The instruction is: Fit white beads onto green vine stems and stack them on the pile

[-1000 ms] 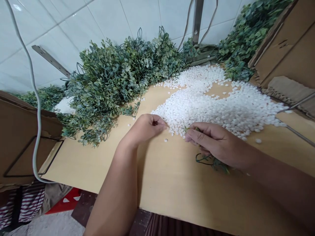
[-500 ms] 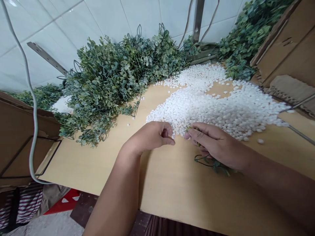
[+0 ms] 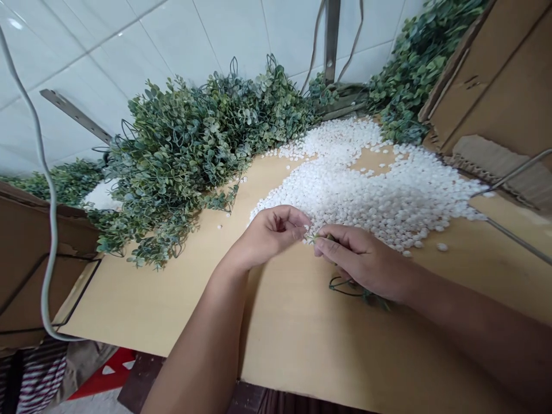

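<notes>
My left hand (image 3: 273,234) is closed in a pinch at the near edge of the white pile. Between its thumb and fingertips shows a small white piece (image 3: 307,227), partly hidden. My right hand (image 3: 360,253) is wrapped round an artificial greenery sprig (image 3: 360,290), whose dark green wiry stems hang out below the palm. A pale green leafy tip (image 3: 311,237) pokes out past the right thumb and meets the left fingertips. Just beyond both hands spreads a heap of small white plastic pieces (image 3: 345,192) on the tan tabletop (image 3: 297,333).
A large mound of artificial greenery (image 3: 185,144) stands back left. More greenery (image 3: 425,63) rises beside a cardboard box (image 3: 495,86) on the right. Another box (image 3: 43,253) and a pale cable (image 3: 52,230) are at left. A metal rod (image 3: 517,236) lies at right.
The right hand has brought the sprig's tip leftward to the left hand. The left fingers have closed together near it. The whole view has shifted slightly.
</notes>
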The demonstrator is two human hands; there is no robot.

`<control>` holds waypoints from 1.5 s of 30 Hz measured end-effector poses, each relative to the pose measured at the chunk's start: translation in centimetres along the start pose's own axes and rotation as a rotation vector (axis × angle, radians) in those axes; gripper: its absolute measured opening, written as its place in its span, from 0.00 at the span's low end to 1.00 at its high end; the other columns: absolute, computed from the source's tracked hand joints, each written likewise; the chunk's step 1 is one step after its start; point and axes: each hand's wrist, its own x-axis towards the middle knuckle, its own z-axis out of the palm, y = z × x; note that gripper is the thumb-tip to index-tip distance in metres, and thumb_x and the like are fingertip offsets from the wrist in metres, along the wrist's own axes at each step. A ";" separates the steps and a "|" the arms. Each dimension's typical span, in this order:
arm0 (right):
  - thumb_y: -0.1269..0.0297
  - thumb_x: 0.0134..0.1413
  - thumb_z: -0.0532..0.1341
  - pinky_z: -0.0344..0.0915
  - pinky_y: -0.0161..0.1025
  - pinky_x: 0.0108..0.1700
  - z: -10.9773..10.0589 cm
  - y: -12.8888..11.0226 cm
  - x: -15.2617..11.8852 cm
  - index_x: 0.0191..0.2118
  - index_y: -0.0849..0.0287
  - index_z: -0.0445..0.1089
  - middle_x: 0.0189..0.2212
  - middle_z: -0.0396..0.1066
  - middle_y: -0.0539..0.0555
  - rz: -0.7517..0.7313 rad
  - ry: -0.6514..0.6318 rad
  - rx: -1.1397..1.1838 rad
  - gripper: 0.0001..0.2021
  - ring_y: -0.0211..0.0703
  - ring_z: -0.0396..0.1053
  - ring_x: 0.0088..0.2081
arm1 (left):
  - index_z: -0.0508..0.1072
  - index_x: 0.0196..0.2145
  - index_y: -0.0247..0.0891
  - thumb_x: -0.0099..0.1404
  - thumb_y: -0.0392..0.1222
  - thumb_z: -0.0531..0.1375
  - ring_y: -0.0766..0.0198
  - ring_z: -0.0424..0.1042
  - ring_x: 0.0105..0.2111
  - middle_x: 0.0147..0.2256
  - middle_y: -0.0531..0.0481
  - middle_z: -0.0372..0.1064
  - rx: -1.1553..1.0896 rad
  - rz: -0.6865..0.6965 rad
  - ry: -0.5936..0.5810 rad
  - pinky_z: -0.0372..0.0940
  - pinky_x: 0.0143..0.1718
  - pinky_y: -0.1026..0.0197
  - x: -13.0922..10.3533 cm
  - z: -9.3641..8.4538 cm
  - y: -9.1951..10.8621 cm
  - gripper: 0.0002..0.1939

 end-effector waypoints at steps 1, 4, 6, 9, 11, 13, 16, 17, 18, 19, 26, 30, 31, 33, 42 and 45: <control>0.62 0.54 0.48 0.49 0.32 0.19 0.0 0.0 0.0 0.24 0.58 0.58 0.15 0.49 0.43 -0.003 0.004 -0.006 0.11 0.31 0.50 0.17 | 0.72 0.29 0.33 0.51 0.36 0.62 0.72 0.62 0.23 0.23 0.54 0.66 -0.057 -0.014 0.012 0.58 0.26 0.67 0.0 0.1 0.2 0.06; 0.61 0.55 0.48 0.50 0.32 0.19 0.0 0.3 0.0 0.23 0.58 0.55 0.15 0.50 0.44 -0.008 0.025 0.010 0.12 0.31 0.51 0.17 | 0.75 0.29 0.33 0.49 0.36 0.65 0.71 0.66 0.26 0.25 0.52 0.70 -0.172 -0.046 0.040 0.62 0.31 0.66 0.1 0.3 0.3 0.07; 0.61 0.54 0.49 0.53 0.32 0.20 0.1 0.5 0.2 0.22 0.57 0.54 0.15 0.50 0.44 -0.004 0.043 0.048 0.12 0.31 0.52 0.18 | 0.76 0.28 0.34 0.48 0.36 0.66 0.71 0.67 0.26 0.25 0.52 0.71 -0.229 -0.051 0.053 0.62 0.32 0.66 0.2 0.4 0.2 0.07; 0.60 0.54 0.50 0.58 0.32 0.21 0.2 0.7 0.4 0.24 0.58 0.56 0.16 0.49 0.43 0.026 0.057 0.124 0.11 0.32 0.56 0.18 | 0.76 0.27 0.34 0.46 0.38 0.67 0.71 0.68 0.25 0.23 0.53 0.71 -0.295 -0.056 0.069 0.63 0.31 0.66 0.4 0.6 -0.1 0.08; 0.59 0.53 0.51 0.60 0.31 0.21 0.1 0.7 0.4 0.25 0.58 0.58 0.16 0.50 0.43 0.058 0.065 0.148 0.10 0.33 0.58 0.19 | 0.76 0.28 0.34 0.46 0.39 0.68 0.70 0.68 0.24 0.23 0.52 0.71 -0.313 -0.066 0.071 0.63 0.31 0.65 0.5 0.8 -0.3 0.09; 0.59 0.53 0.52 0.60 0.31 0.22 0.1 0.7 0.4 0.26 0.59 0.60 0.17 0.52 0.44 0.075 0.084 0.156 0.10 0.33 0.61 0.20 | 0.76 0.28 0.34 0.47 0.39 0.67 0.70 0.68 0.24 0.22 0.52 0.71 -0.325 -0.070 0.062 0.63 0.31 0.65 0.6 1.1 -0.3 0.09; 0.59 0.52 0.53 0.61 0.32 0.24 -0.1 0.8 0.4 0.25 0.59 0.62 0.19 0.58 0.47 0.048 0.131 0.153 0.11 0.34 0.62 0.23 | 0.76 0.27 0.34 0.47 0.39 0.67 0.72 0.67 0.23 0.21 0.53 0.70 -0.373 -0.068 0.060 0.61 0.30 0.66 0.7 1.4 -0.4 0.08; 0.60 0.52 0.53 0.60 0.32 0.25 -0.1 0.8 0.4 0.24 0.60 0.62 0.19 0.59 0.47 0.030 0.152 0.136 0.11 0.34 0.62 0.23 | 0.76 0.27 0.34 0.47 0.38 0.67 0.72 0.66 0.23 0.21 0.53 0.70 -0.394 -0.072 0.075 0.61 0.30 0.67 0.7 1.5 -0.5 0.07; 0.61 0.52 0.53 0.59 0.32 0.25 -0.2 0.8 0.4 0.23 0.60 0.62 0.19 0.60 0.48 0.013 0.177 0.112 0.12 0.34 0.61 0.23 | 0.76 0.27 0.34 0.48 0.37 0.67 0.73 0.65 0.23 0.21 0.54 0.70 -0.414 -0.080 0.096 0.61 0.29 0.68 0.8 1.5 -0.6 0.07; 0.62 0.52 0.52 0.57 0.32 0.24 -0.2 0.7 0.4 0.21 0.60 0.62 0.18 0.59 0.48 0.004 0.202 0.086 0.12 0.34 0.59 0.23 | 0.76 0.27 0.34 0.48 0.37 0.67 0.74 0.65 0.23 0.22 0.54 0.70 -0.434 -0.092 0.120 0.60 0.29 0.69 0.8 1.6 -0.6 0.06; 0.66 0.49 0.53 0.55 0.32 0.25 -0.3 0.8 0.6 0.19 0.60 0.63 0.18 0.62 0.49 0.022 0.260 0.050 0.11 0.35 0.60 0.25 | 0.77 0.28 0.32 0.50 0.32 0.64 0.76 0.66 0.22 0.22 0.53 0.70 -0.639 -0.233 0.100 0.61 0.26 0.72 0.8 2.3 -0.5 0.05; 0.64 0.51 0.53 0.56 0.32 0.25 -0.3 0.9 0.6 0.19 0.60 0.62 0.18 0.63 0.50 0.014 0.254 0.064 0.12 0.35 0.61 0.24 | 0.77 0.29 0.31 0.53 0.31 0.62 0.76 0.67 0.21 0.21 0.52 0.70 -0.682 -0.254 0.062 0.63 0.26 0.73 0.8 2.6 -0.4 0.05; 0.63 0.51 0.53 0.56 0.32 0.25 -0.3 1.0 0.6 0.20 0.60 0.63 0.18 0.63 0.49 0.011 0.248 0.075 0.12 0.35 0.61 0.24 | 0.77 0.30 0.32 0.53 0.31 0.61 0.76 0.67 0.21 0.21 0.52 0.70 -0.684 -0.253 0.061 0.63 0.26 0.73 0.8 2.6 -0.5 0.06; 0.61 0.52 0.53 0.56 0.32 0.24 -0.3 1.0 0.7 0.23 0.61 0.65 0.18 0.62 0.49 0.002 0.238 0.088 0.12 0.35 0.61 0.24 | 0.77 0.32 0.33 0.53 0.30 0.61 0.76 0.67 0.21 0.20 0.53 0.70 -0.690 -0.245 0.056 0.63 0.26 0.73 0.8 2.6 -0.5 0.07; 0.61 0.50 0.54 0.52 0.32 0.22 -0.3 0.9 0.7 0.19 0.60 0.61 0.16 0.60 0.48 -0.013 0.253 0.045 0.13 0.33 0.55 0.20 | 0.76 0.28 0.33 0.55 0.34 0.62 0.76 0.67 0.21 0.20 0.54 0.70 -0.633 -0.242 0.062 0.62 0.26 0.72 0.9 2.6 -0.9 0.03; 0.61 0.50 0.54 0.51 0.33 0.22 -0.3 1.0 0.8 0.18 0.60 0.61 0.15 0.59 0.47 0.005 0.255 0.029 0.14 0.33 0.55 0.20 | 0.76 0.29 0.33 0.55 0.34 0.62 0.75 0.68 0.21 0.21 0.53 0.71 -0.594 -0.226 0.077 0.61 0.26 0.72 1.0 2.6 -0.9 0.03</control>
